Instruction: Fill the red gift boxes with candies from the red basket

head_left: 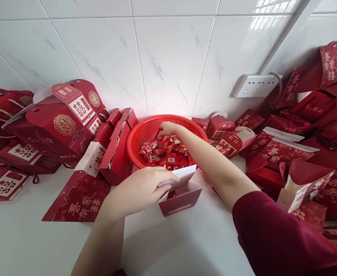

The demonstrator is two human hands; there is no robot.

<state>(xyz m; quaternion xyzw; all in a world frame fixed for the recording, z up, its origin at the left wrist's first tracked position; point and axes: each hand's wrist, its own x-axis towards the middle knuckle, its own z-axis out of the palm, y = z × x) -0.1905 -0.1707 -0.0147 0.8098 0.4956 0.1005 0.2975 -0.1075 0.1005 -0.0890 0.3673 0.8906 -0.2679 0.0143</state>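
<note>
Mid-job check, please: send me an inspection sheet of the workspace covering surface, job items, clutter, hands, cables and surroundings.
Surface: white tabletop, bare in front of the hands.
Job items: red basket against the wall, holding wrapped sweets; open box just in front of it, some contents partly visible inside.
Clutter: left-hand boxes and right-hand boxes, red, crowding both sides.
Hands: left hand grips the open box near its raised flap; right hand is in the basket at the sweets, its grip unclear.
Cables: dark cable looping from the power strip down towards the right-hand boxes.
Surroundings: white tiled wall behind.
</note>
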